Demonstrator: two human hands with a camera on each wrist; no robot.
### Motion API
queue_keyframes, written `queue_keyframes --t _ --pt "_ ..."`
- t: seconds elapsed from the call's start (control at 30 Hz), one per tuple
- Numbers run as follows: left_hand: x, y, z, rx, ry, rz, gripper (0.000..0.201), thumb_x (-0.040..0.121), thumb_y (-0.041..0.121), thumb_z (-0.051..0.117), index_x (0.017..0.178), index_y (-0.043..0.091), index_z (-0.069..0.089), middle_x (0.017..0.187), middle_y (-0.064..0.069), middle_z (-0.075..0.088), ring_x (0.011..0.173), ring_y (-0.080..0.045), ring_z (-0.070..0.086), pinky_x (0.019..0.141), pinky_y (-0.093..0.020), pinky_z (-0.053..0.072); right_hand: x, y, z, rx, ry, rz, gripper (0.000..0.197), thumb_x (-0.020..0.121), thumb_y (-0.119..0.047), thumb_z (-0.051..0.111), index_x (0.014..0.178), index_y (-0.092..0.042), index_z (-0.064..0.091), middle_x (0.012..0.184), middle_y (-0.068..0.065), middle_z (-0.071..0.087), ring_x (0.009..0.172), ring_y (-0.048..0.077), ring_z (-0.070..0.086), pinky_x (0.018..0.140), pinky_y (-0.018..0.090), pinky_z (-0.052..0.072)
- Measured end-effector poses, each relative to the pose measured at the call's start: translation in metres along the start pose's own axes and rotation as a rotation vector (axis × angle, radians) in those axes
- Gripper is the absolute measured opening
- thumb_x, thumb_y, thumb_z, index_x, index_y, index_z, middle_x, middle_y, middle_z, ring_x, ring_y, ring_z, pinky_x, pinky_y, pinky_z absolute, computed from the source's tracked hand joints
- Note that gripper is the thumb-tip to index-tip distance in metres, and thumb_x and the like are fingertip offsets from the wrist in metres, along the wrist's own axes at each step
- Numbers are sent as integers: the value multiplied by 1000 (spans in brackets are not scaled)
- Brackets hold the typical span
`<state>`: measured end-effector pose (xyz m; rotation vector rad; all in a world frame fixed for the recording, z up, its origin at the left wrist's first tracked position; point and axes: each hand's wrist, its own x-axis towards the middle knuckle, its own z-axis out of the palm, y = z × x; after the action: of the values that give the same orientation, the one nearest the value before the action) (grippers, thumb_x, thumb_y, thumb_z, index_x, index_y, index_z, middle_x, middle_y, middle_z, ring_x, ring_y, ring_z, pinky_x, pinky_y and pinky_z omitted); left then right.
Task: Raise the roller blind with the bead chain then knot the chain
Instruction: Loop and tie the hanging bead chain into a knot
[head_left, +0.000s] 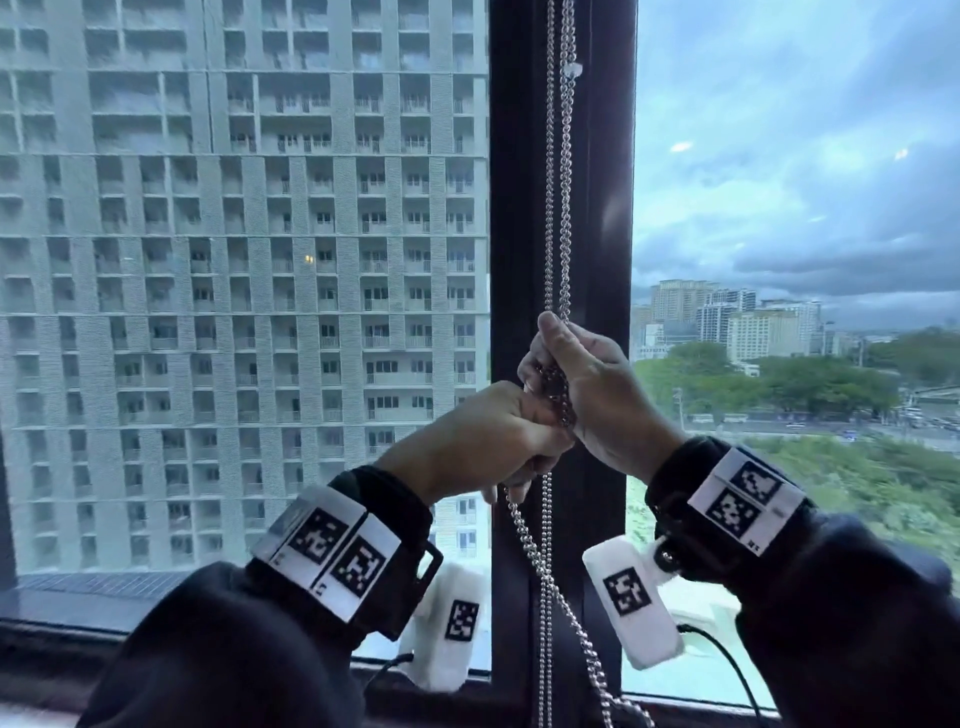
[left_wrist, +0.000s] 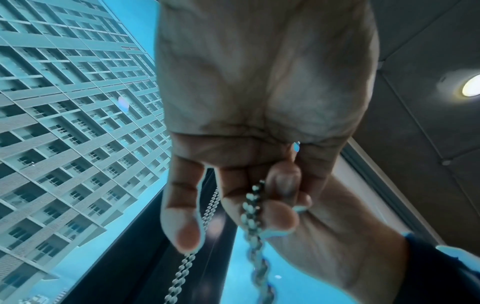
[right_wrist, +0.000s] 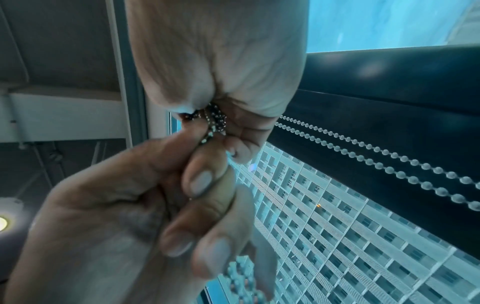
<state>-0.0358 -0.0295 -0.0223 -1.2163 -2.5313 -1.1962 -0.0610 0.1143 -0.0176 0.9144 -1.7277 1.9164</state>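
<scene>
A silver bead chain (head_left: 557, 208) hangs in two strands down the dark window mullion (head_left: 519, 234). My right hand (head_left: 582, 384) grips a bunched, looped part of the chain (right_wrist: 213, 120) at chest height. Just below and to its left, my left hand (head_left: 511, 439) has its fingers curled round the chain (left_wrist: 251, 207), and its thumb (right_wrist: 201, 176) presses against the bunch. The two hands touch. Below them the loose chain (head_left: 544, 566) dangles past the sill. The blind's fabric does not show over the glass in the head view.
Large panes (head_left: 234, 260) stand on both sides of the mullion, with a tower block outside on the left and skyline on the right. A dark sill (head_left: 62, 639) runs along the bottom. Overhead are a ceiling and a round lamp (left_wrist: 471, 85).
</scene>
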Motion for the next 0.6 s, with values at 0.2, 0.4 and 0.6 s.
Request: queue_keyframes --t 0.2,0.4,0.6 --pt "1 -1 1 45 -9 -17 34 95 15 57 64 1 64 58 -16 62 56 -19 62 57 -41 51 -3 -7 2 -319 -58 -89 29 99 -26 57 74 -13 49 63 7 50 49 11 42 44 20 37" --pt "0 3 -40 141 210 -18 42 96 41 53 88 5 74 89 -4 77 83 -14 73 66 -36 60 -7 0 -3 -225 31 -88 37 106 -16 37 72 -9 49 49 2 46 41 19 37 40 26 36" --pt "24 25 -41 -96 376 151 44 102 39 45 97 1 68 101 -19 70 94 -21 66 83 -40 52 -15 -3 14 -144 -133 -60 38 104 -17 32 75 -4 53 57 7 52 47 22 43 48 36 43"
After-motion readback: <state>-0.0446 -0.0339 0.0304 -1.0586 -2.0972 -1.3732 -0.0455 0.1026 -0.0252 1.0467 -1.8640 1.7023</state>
